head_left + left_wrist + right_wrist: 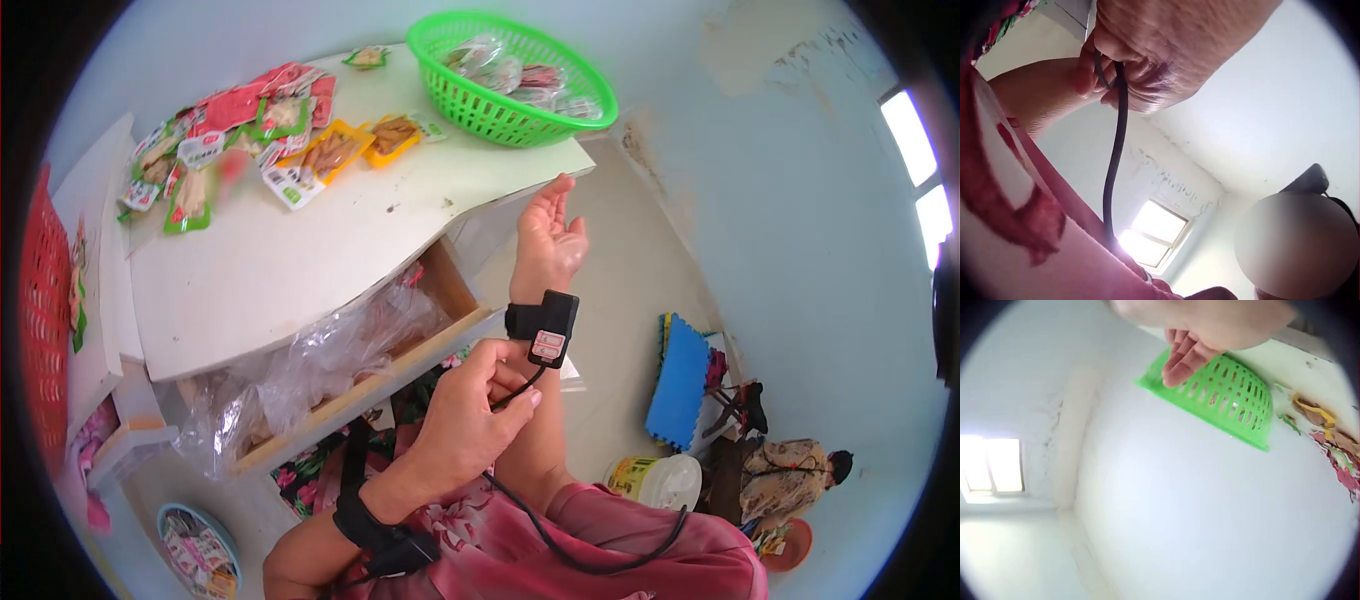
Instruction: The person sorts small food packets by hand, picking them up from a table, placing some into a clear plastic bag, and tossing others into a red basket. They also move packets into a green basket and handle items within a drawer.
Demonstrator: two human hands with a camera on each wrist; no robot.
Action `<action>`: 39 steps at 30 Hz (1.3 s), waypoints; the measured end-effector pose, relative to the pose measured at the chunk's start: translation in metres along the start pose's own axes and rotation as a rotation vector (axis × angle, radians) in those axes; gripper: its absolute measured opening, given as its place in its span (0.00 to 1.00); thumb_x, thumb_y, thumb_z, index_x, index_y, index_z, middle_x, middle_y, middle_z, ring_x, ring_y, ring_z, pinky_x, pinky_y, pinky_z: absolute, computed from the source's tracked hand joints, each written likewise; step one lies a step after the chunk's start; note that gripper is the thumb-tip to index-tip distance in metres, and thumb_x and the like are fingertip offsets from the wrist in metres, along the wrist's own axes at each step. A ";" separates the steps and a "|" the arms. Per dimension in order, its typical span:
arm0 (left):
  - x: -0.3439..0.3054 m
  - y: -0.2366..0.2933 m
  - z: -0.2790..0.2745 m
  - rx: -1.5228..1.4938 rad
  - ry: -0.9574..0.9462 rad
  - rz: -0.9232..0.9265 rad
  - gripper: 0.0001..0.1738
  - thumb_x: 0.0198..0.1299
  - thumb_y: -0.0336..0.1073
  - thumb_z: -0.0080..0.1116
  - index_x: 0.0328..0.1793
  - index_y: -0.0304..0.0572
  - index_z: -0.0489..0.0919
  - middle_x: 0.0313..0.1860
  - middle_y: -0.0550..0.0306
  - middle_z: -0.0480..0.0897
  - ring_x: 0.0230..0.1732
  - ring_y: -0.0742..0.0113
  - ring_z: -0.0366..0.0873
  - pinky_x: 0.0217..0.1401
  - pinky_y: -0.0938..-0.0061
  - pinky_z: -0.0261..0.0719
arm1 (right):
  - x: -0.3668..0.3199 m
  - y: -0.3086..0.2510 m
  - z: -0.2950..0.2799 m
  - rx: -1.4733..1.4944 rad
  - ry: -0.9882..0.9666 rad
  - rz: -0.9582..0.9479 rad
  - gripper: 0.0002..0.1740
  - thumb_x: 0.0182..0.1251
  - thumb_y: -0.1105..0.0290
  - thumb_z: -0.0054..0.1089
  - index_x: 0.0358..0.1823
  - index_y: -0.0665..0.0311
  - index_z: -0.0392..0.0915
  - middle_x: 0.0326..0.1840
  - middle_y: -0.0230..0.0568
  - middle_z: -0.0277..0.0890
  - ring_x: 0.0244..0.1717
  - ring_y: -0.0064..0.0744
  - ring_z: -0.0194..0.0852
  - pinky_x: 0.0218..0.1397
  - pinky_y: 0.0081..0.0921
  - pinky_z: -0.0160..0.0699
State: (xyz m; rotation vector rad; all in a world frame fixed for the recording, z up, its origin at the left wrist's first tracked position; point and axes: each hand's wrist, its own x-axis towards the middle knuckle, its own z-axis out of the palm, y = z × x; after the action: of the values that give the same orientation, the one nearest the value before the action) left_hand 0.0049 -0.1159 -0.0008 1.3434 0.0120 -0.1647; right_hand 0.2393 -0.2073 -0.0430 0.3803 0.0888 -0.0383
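My left hand (465, 400) is at my right forearm, its fingers curled round a black cable (1115, 150) close below the wrist camera. That small black wrist camera (553, 328) sits on a dark strap around my right wrist. In the left wrist view the cable hangs down from between the curled fingers. My right hand (550, 235) is raised beside the table's right edge, palm up, fingers loosely bent and holding nothing. In the right wrist view its fingers overlap the green basket (1229, 394), which stands farther back on the table with clear-wrapped packets inside.
On the white table (270, 270) lie snack packets (325, 155) in yellow, green and red wrapping. An open drawer (370, 390) below is stuffed with clear plastic bags. A red basket (45, 310) stands left. A white bucket (670, 482) and blue foam mats (680, 385) are at right.
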 end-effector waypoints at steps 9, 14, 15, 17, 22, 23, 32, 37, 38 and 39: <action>0.007 0.002 0.013 -0.116 -0.066 -0.070 0.20 0.71 0.25 0.61 0.63 0.25 0.68 0.46 0.42 0.85 0.45 0.62 0.89 0.48 0.72 0.90 | 0.006 -0.013 -0.013 -0.106 0.092 -0.156 0.31 0.88 0.53 0.36 0.64 0.83 0.62 0.63 0.62 0.69 0.57 0.50 0.78 0.62 0.41 0.89; 0.010 -0.001 0.012 -0.126 -0.076 -0.097 0.20 0.71 0.24 0.61 0.63 0.24 0.67 0.47 0.40 0.84 0.46 0.62 0.89 0.49 0.71 0.91 | 0.008 -0.014 -0.021 -0.114 0.134 -0.169 0.31 0.87 0.52 0.37 0.64 0.83 0.62 0.63 0.61 0.69 0.58 0.48 0.78 0.62 0.40 0.89; 0.010 -0.001 0.013 -0.129 -0.076 -0.099 0.20 0.71 0.24 0.61 0.64 0.24 0.67 0.47 0.40 0.84 0.46 0.62 0.89 0.49 0.71 0.91 | 0.008 -0.014 -0.022 -0.121 0.134 -0.169 0.31 0.87 0.52 0.37 0.64 0.83 0.62 0.64 0.61 0.69 0.58 0.48 0.78 0.62 0.40 0.89; 0.010 -0.002 0.012 -0.133 -0.077 -0.099 0.21 0.71 0.24 0.61 0.64 0.24 0.66 0.47 0.40 0.84 0.46 0.62 0.89 0.49 0.71 0.92 | 0.009 -0.014 -0.024 -0.123 0.135 -0.169 0.31 0.87 0.53 0.38 0.64 0.83 0.63 0.64 0.61 0.70 0.58 0.48 0.78 0.62 0.40 0.89; 0.012 -0.003 0.011 -0.134 -0.085 -0.099 0.21 0.71 0.25 0.61 0.64 0.24 0.66 0.47 0.41 0.84 0.46 0.62 0.89 0.49 0.72 0.92 | 0.009 -0.013 -0.026 -0.115 0.140 -0.165 0.32 0.87 0.52 0.38 0.64 0.83 0.63 0.64 0.61 0.70 0.58 0.49 0.79 0.62 0.41 0.89; 0.012 -0.003 0.010 -0.147 -0.085 -0.107 0.21 0.71 0.25 0.61 0.64 0.25 0.66 0.47 0.41 0.84 0.46 0.63 0.89 0.49 0.72 0.92 | 0.009 -0.013 -0.028 -0.118 0.130 -0.154 0.31 0.87 0.52 0.38 0.64 0.83 0.63 0.64 0.61 0.70 0.57 0.48 0.79 0.61 0.40 0.89; 0.002 -0.011 -0.035 0.307 -0.045 0.029 0.18 0.70 0.30 0.64 0.63 0.31 0.77 0.52 0.47 0.87 0.51 0.65 0.87 0.52 0.71 0.86 | 0.001 -0.031 -0.016 -0.439 -0.303 0.201 0.23 0.84 0.55 0.48 0.55 0.71 0.77 0.47 0.44 0.78 0.41 0.30 0.74 0.40 0.25 0.74; -0.018 -0.007 -0.072 0.341 -0.040 -0.022 0.18 0.70 0.30 0.63 0.64 0.32 0.79 0.51 0.50 0.88 0.52 0.68 0.86 0.53 0.71 0.85 | -0.067 0.008 0.029 -0.754 -0.560 0.439 0.23 0.84 0.53 0.49 0.58 0.68 0.78 0.41 0.40 0.77 0.29 0.25 0.68 0.33 0.26 0.70; -0.020 -0.013 -0.074 0.347 -0.061 -0.043 0.18 0.71 0.30 0.63 0.64 0.32 0.79 0.49 0.50 0.88 0.51 0.69 0.86 0.53 0.71 0.85 | -0.087 0.021 0.034 -0.787 -0.681 0.527 0.24 0.84 0.53 0.49 0.58 0.69 0.79 0.41 0.41 0.79 0.29 0.26 0.69 0.32 0.26 0.70; -0.016 -0.026 -0.074 0.355 -0.127 -0.016 0.16 0.71 0.29 0.63 0.62 0.32 0.80 0.47 0.50 0.88 0.49 0.69 0.86 0.51 0.72 0.84 | -0.102 0.038 0.037 -0.804 -0.798 0.627 0.24 0.84 0.53 0.49 0.57 0.69 0.80 0.41 0.42 0.80 0.28 0.26 0.71 0.32 0.26 0.71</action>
State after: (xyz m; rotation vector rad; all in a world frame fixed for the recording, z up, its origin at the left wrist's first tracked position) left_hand -0.0075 -0.0478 -0.0408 1.6845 -0.1190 -0.2748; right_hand 0.1423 -0.1840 0.0147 -0.4402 -0.7874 0.4540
